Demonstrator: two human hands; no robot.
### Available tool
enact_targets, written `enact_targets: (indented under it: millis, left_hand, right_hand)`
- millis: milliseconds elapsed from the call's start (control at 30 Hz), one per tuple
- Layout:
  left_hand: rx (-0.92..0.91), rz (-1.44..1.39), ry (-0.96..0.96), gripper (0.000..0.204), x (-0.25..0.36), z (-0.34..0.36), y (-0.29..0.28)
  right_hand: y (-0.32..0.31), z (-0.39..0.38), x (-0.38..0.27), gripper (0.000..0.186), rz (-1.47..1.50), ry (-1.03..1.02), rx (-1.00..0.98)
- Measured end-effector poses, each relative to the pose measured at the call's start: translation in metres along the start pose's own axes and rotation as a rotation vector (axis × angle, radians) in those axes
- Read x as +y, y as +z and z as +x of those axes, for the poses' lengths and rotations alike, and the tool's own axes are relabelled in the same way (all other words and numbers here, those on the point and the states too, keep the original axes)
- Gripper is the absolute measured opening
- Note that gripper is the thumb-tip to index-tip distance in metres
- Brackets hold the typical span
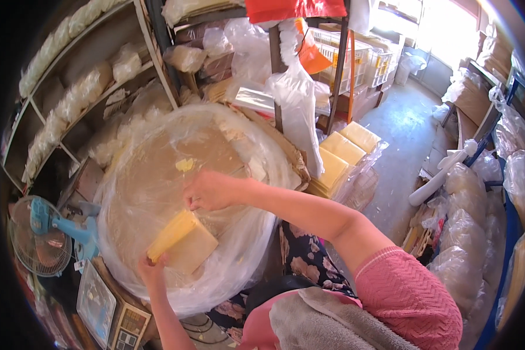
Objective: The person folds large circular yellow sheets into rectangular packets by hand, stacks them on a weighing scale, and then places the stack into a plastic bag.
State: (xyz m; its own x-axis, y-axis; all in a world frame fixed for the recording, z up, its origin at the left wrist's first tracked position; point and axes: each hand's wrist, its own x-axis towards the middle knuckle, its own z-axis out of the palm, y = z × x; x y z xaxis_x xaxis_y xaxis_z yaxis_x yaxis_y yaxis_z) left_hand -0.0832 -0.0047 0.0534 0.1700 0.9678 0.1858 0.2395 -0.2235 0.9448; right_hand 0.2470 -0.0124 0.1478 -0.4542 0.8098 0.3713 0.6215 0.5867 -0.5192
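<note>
A thick stack of thin pale-yellow sheets (195, 248) lies tilted on a round, plastic-covered table (157, 157) in front of me. My left hand (151, 265) grips the stack's near-left corner, its fingers closed on the edge. Just above the far corner of the stack is my right hand (212, 190), fingertips pinched together. Whether a sheet is between them is too small to tell. A few small yellow scraps (185, 165) rest on the table beyond the right hand.
Bundles of yellow sheets (335, 160) in clear plastic stand right of the table. A blue fan (44, 233) is at the left, near shelves (70, 131) with wrapped bundles. White crates (347, 61) stand at the back. Plastic-wrapped bundles (464, 233) line the right.
</note>
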Motion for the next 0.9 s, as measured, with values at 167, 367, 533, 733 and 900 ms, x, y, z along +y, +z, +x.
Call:
enact_targets:
  millis: [167,367,533,733,900]
  left_hand:
    - [-0.037,0.048,-0.050,0.040,0.022,-0.010,0.002]
    - [0.136,0.171,-0.058,0.053,0.009,-0.016,0.003]
    - [0.175,0.155,-0.034,0.052,0.012,-0.016,0.005]
    - [0.015,-0.099,0.067,0.035,0.019,-0.017,0.007]
    - [-0.048,-0.062,0.013,0.039,0.012,-0.015,0.001]
  right_hand:
    - [-0.011,-0.007,-0.002,0.011,0.114,-0.026,0.018]
    - [-0.009,-0.008,-0.003,0.013,0.244,-0.035,0.090]
    - [-0.010,-0.007,0.001,0.015,0.223,-0.079,0.048]
    - [-0.008,-0.006,0.000,0.011,0.109,-0.094,-0.006]
    - [0.003,-0.009,0.004,0.013,-0.020,-0.047,0.030]
